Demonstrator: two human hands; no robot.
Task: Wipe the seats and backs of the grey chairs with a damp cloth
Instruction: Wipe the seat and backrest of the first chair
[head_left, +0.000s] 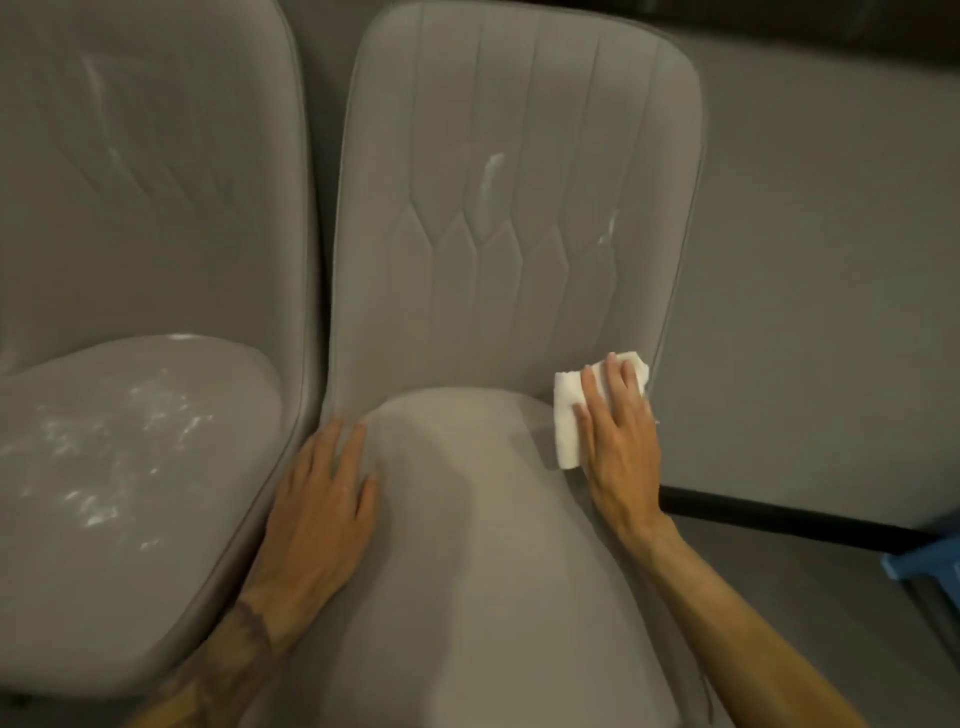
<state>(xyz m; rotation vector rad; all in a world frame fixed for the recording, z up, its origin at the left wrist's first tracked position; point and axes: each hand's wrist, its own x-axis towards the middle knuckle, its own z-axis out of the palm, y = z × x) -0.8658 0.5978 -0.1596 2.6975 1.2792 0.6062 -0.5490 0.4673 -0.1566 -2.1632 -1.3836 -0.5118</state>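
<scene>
Two grey padded chairs stand side by side. The right chair fills the middle of the view, with white streaks on its back. My right hand presses a folded white cloth flat against the seat's rear right corner, where seat meets back. My left hand lies flat and empty on the seat's left edge, fingers spread. The left chair has white smears across its seat and faint streaks on its back.
A grey wall rises behind and to the right of the chairs. A black skirting strip runs along its foot. A blue object pokes in at the right edge, low down.
</scene>
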